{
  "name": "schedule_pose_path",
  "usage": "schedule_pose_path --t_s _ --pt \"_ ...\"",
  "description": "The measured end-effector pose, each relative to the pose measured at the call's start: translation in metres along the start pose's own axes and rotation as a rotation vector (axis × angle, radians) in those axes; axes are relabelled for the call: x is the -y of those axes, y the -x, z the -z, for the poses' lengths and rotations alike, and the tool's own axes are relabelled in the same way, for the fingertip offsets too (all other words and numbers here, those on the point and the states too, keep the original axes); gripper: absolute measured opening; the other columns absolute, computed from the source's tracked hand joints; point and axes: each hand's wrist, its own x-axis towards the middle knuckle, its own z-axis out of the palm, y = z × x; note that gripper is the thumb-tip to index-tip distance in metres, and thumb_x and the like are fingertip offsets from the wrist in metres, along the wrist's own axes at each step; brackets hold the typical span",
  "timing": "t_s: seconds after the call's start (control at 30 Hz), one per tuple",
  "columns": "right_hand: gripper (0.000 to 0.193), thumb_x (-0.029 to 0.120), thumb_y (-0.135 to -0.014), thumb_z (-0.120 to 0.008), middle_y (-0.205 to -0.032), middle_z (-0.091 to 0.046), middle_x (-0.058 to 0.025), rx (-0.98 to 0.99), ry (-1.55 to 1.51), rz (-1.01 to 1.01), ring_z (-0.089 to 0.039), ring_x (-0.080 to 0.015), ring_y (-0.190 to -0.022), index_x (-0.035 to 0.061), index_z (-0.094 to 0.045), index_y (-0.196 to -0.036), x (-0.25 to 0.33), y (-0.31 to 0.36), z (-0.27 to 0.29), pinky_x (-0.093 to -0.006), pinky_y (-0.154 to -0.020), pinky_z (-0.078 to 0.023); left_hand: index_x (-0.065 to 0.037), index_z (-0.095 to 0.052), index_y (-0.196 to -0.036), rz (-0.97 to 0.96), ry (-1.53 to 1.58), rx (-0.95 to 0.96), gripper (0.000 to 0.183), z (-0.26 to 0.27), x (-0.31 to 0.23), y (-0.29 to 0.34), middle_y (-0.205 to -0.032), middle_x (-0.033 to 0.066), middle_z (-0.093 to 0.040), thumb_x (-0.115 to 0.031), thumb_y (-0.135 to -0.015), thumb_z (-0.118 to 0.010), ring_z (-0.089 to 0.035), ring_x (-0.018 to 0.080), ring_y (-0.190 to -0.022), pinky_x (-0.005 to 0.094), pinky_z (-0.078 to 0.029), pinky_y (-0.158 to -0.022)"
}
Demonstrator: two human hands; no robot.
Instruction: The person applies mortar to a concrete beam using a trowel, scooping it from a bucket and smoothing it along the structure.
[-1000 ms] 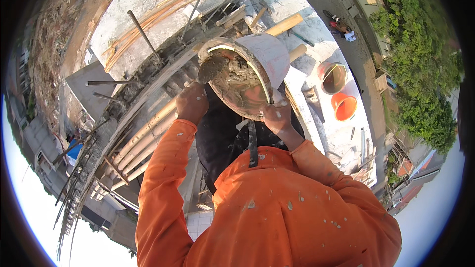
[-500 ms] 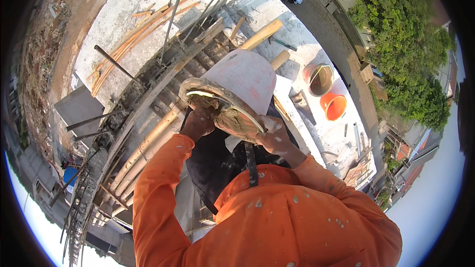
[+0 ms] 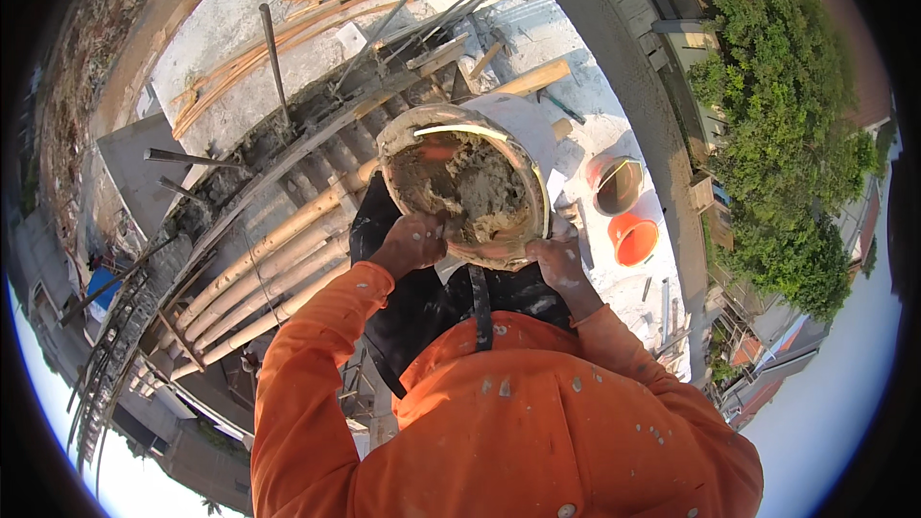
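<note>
A mortar-crusted bucket (image 3: 534, 125) with pale outer walls is held up before my body, tilted so its mouth faces me. Grey-brown wet mortar (image 3: 489, 185) lines the inside, heaped toward the right. My left hand (image 3: 414, 243) is closed at the near left of the rim, its fingertips partly hidden against the mortar-smeared edge. At the near right, my right hand (image 3: 558, 254) grips the rim and the side wall. A light strip, seemingly the handle (image 3: 460, 131), runs along the far rim.
An orange bucket (image 3: 634, 239) and a dirty pail (image 3: 616, 184) stand on the white slab (image 3: 600, 91) to the right. Upright steel bars (image 3: 275, 62) rise from the concrete edge at left. Round timber poles (image 3: 278, 240) span the formwork below. Thin wood strips (image 3: 288, 38) lie farther off.
The bucket has turned so that its mouth opens more toward me, showing the mortar inside. My left hand has shifted right and slightly down along the rim; my right hand has moved slightly right.
</note>
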Motion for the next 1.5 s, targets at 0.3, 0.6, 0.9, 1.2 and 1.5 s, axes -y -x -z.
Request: schedule_pose_path --t_s 0.3,0.6,0.9,1.2,1.5 --pt "0.009 0.014 -0.079 -0.059 -0.077 -0.053 -0.0052 0.053 0.187 -0.010 -0.048 -0.0150 -0.074 0.0063 -0.054 -0.077 -0.038 -0.023 0.059 -0.0298 -0.072 -0.037 -0.010 -0.052 -0.108 0.154 0.267 -0.192 0.032 -0.027 0.004 0.050 -0.090 0.0103 -0.064 -0.015 -0.076 -0.051 -0.064 0.0274 -0.083 0.0369 -0.051 -0.073" --pt "0.041 0.009 -0.066 -0.052 -0.069 -0.053 -0.0016 -0.006 0.348 0.026 -0.048 -0.0090 -0.062 -0.0027 -0.052 -0.106 -0.011 -0.049 -0.007 -0.0214 -0.058 -0.040 -0.007 -0.051 -0.110 0.581 0.583 -0.324 0.033 -0.013 0.018 0.164 -0.086 0.0201 -0.063 -0.019 -0.079 -0.051 -0.061 0.0350 -0.085 0.0430 -0.048 -0.073" --pt "0.046 0.006 -0.064 -0.050 -0.072 -0.052 -0.0024 -0.135 0.367 -0.031 -0.050 -0.0124 -0.061 -0.0005 -0.050 -0.110 -0.012 -0.043 -0.037 -0.0230 -0.061 -0.043 -0.009 -0.056 -0.112 0.802 0.437 -0.598 0.039 0.001 0.110 0.306 -0.092 0.0187 -0.063 -0.021 -0.074 -0.056 -0.061 0.0333 -0.080 0.0376 -0.050 -0.071" --pt "0.020 0.001 -0.069 -0.051 -0.074 -0.051 -0.0032 -0.178 0.706 -0.053 -0.051 -0.0143 -0.065 0.0016 -0.050 -0.089 -0.040 -0.046 0.000 -0.0263 -0.062 -0.043 -0.002 -0.066 -0.072 1.105 0.569 -0.401 0.028 0.072 0.312 0.385 -0.058 0.0115 -0.061 -0.029 -0.067 -0.064 -0.060 0.0212 -0.054 0.0363 -0.046 -0.056" --pt "0.020 -0.004 -0.069 -0.052 -0.070 -0.051 -0.0039 -0.295 0.428 -0.162 -0.051 -0.0136 -0.062 0.0026 -0.042 -0.084 -0.061 -0.047 0.013 -0.0252 -0.058 -0.042 0.002 -0.064 -0.083 1.241 0.398 -0.493 0.034 0.031 0.290 0.396 -0.082 0.0209 -0.064 -0.029 -0.073 -0.062 -0.063 0.0324 -0.079 0.0408 -0.048 -0.069"
